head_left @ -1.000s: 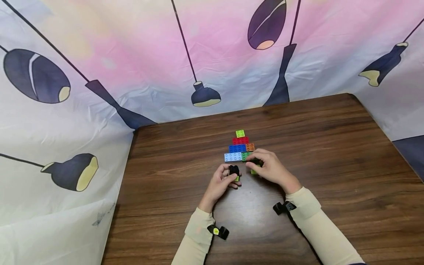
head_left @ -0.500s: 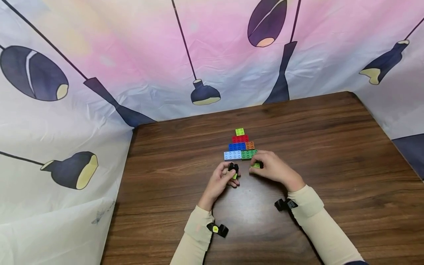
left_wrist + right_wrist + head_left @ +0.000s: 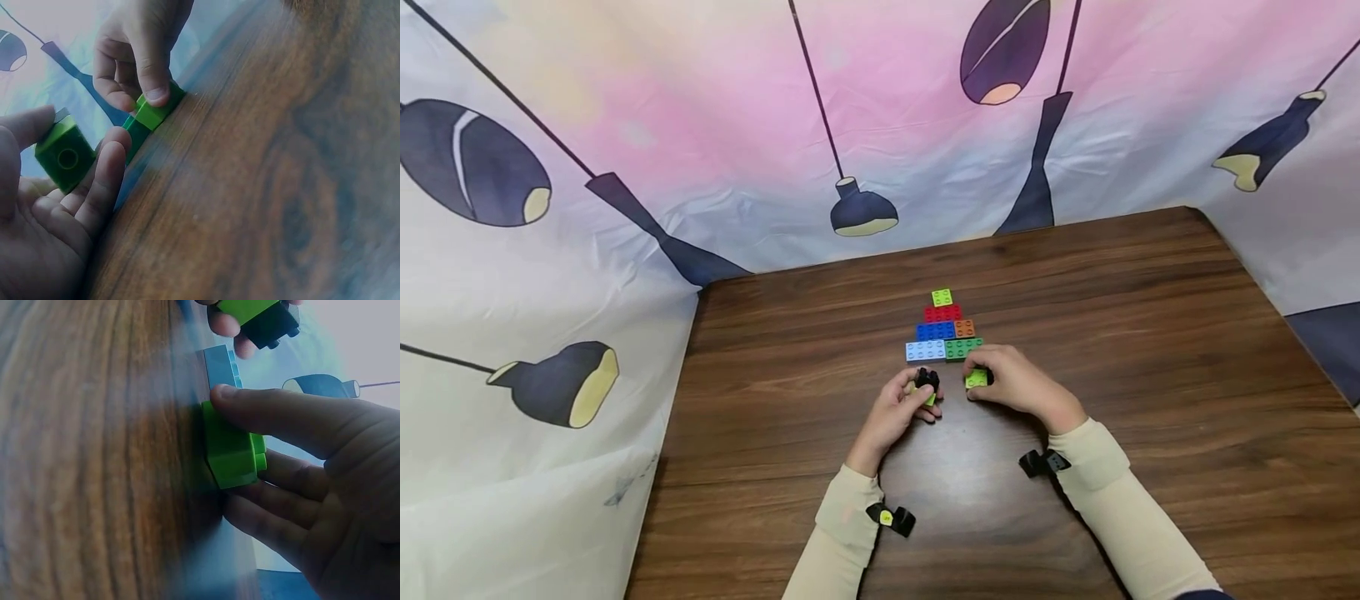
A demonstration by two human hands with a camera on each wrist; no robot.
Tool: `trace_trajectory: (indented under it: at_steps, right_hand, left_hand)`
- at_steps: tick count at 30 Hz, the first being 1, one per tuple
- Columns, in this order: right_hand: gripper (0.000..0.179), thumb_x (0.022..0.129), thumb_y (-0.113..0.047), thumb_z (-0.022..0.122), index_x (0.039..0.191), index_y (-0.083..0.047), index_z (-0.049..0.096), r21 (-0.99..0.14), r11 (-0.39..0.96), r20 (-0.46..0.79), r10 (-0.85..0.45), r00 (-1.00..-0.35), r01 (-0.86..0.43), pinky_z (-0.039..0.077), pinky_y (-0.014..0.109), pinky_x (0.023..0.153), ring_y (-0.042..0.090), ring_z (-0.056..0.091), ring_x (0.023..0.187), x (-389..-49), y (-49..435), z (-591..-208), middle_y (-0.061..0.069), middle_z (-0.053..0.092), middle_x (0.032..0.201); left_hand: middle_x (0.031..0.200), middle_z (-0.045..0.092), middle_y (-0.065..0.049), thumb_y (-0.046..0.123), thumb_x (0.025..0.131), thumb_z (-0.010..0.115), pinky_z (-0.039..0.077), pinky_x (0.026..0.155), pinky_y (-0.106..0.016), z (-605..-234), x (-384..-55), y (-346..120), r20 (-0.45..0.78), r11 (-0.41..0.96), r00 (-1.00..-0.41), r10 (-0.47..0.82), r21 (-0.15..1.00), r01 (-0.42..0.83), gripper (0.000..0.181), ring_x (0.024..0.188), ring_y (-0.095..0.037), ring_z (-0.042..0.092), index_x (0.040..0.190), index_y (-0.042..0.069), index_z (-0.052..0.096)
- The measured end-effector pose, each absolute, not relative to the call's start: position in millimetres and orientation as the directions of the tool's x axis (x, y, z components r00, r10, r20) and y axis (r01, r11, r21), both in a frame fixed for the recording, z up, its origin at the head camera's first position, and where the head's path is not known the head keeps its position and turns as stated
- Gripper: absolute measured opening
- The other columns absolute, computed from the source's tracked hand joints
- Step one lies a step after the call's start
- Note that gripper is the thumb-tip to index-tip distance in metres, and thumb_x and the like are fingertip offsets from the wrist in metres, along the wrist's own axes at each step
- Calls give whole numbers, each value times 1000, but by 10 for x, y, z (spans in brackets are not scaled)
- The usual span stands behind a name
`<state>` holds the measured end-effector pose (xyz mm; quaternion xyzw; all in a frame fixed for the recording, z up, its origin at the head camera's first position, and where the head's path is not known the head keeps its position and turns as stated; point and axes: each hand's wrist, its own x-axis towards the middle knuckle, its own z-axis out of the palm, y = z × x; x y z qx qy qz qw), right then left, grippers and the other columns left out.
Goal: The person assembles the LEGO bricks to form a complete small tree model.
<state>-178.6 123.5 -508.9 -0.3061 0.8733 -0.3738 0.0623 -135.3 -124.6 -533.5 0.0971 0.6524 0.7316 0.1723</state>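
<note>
In the head view my left hand point(image 3: 887, 421) pinches a black toy building brick point(image 3: 928, 378) joined to a lime green brick point(image 3: 930, 399), raised off the table. The right wrist view shows the black brick's studs facing away from the lime one. My right hand point(image 3: 1022, 382) pinches another lime green brick point(image 3: 976, 379) between thumb and fingers, low at the tabletop. This brick sits just in front of a dark green brick point(image 3: 963, 349); its studs show in the right wrist view. The two hands are a short way apart.
Beyond the hands, bricks lie in stepped rows: a light blue brick point(image 3: 925, 351) beside the dark green one, a blue brick point(image 3: 935, 332) with an orange brick point(image 3: 964, 328), a red brick point(image 3: 942, 314), and a lime brick point(image 3: 942, 297) farthest. A printed cloth hangs behind the wooden table point(image 3: 775, 400).
My right hand has drawn back from over the dark green brick, exposing it. The lime brick in its fingers shows more and sits slightly nearer. My left hand has barely moved.
</note>
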Motion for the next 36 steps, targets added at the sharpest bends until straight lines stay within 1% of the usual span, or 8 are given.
trace_trajectory:
  at_steps: [3,6,8,13,17,24,31,36]
  right_hand:
    - [18,87,-8,87,99,-11,73,-685,534,129,-581,-804,-496,51,36,76,13,58,84,-1791,1244,-5083,-2,72,99]
    - [17,88,-9,86,100,-10,73,-690,531,135,-574,-808,-492,51,36,76,13,58,83,-1791,1246,-5080,-1,72,99]
    - [17,89,-9,85,101,-9,73,-695,528,141,-566,-812,-488,52,36,75,12,58,81,-1791,1245,-5080,-1,72,98]
    - [14,92,-10,82,103,-8,74,-715,511,156,-548,-822,-477,52,33,72,10,57,75,-1795,1248,-5087,-1,73,95]
    - [11,95,-10,79,106,-8,76,-732,500,153,-541,-827,-463,52,34,72,9,57,75,-1801,1255,-5101,-1,74,96]
    - [11,98,-11,77,108,-8,76,-746,495,152,-526,-837,-446,55,37,75,9,61,79,-1811,1258,-5098,-2,75,98]
    - [11,100,-16,75,109,-10,76,-767,493,141,-496,-857,-411,55,35,75,10,63,80,-1828,1245,-5107,-4,74,97]
    - [18,103,-23,73,116,-11,76,-823,443,121,-473,-873,-355,54,32,70,11,62,75,-1793,1219,-5114,-4,74,100]
  left_hand:
    - [107,70,-25,5,108,55,61,71,-24,-5334,-1357,-1238,-83,-91,-921,381,988,-127,36,78,-11,71,137,-16,48]
    - [106,70,-23,4,108,55,62,71,-25,-5328,-1353,-1236,-75,-89,-920,384,989,-118,34,80,-11,72,135,-16,49]
    - [107,70,-25,5,109,55,62,72,-25,-5325,-1352,-1240,-68,-82,-920,387,991,-107,34,80,-11,72,134,-16,49]
    - [112,68,-36,7,110,55,62,73,-25,-5323,-1355,-1250,-65,-55,-917,393,994,-94,35,82,-11,71,136,-17,50]
    - [116,66,-40,8,110,54,61,73,-24,-5328,-1360,-1244,-76,-39,-915,396,994,-100,37,82,-10,71,138,-16,50]
    - [117,66,-39,9,110,54,61,74,-24,-5329,-1372,-1243,-76,-31,-912,403,995,-96,37,83,-11,71,138,-16,49]
    - [117,65,-38,11,112,51,61,74,-23,-5318,-1382,-1249,-73,-36,-912,403,995,-96,39,82,-10,70,141,-15,47]
    - [114,66,-36,18,115,47,61,74,-24,-5322,-1356,-1243,-79,-37,-910,408,994,-102,41,82,-11,71,140,-14,46]
